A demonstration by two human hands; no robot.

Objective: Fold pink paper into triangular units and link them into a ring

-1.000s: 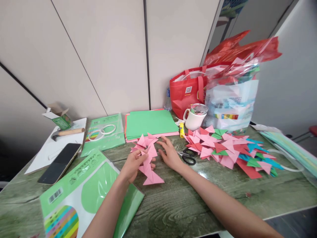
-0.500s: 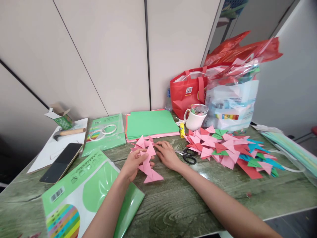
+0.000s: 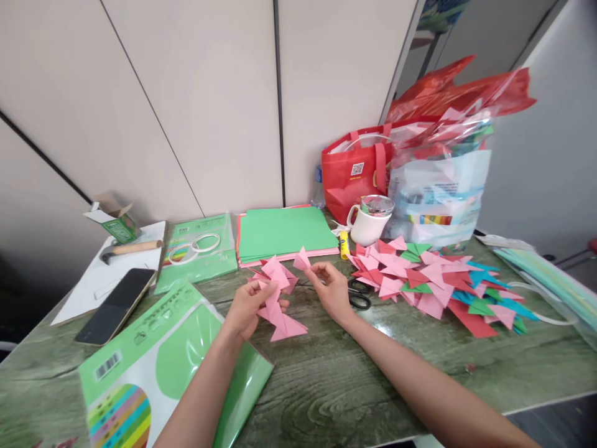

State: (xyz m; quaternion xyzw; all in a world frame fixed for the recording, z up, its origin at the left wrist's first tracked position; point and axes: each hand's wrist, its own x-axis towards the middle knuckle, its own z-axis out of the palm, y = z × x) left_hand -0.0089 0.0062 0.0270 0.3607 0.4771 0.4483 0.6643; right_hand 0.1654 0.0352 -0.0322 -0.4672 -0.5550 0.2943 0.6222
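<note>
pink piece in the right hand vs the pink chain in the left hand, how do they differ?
The single pink piece is one small folded triangle; the pink chain is several such pieces joined in a long strip. The piece is pinched clear of the table in the right hand; the chain, gripped by the left hand, appears to trail its lower end on the table. Both are the same pink folded paper.

Both forearms extended forward, left hand fingers curled, right hand fingertips pinched together
</note>
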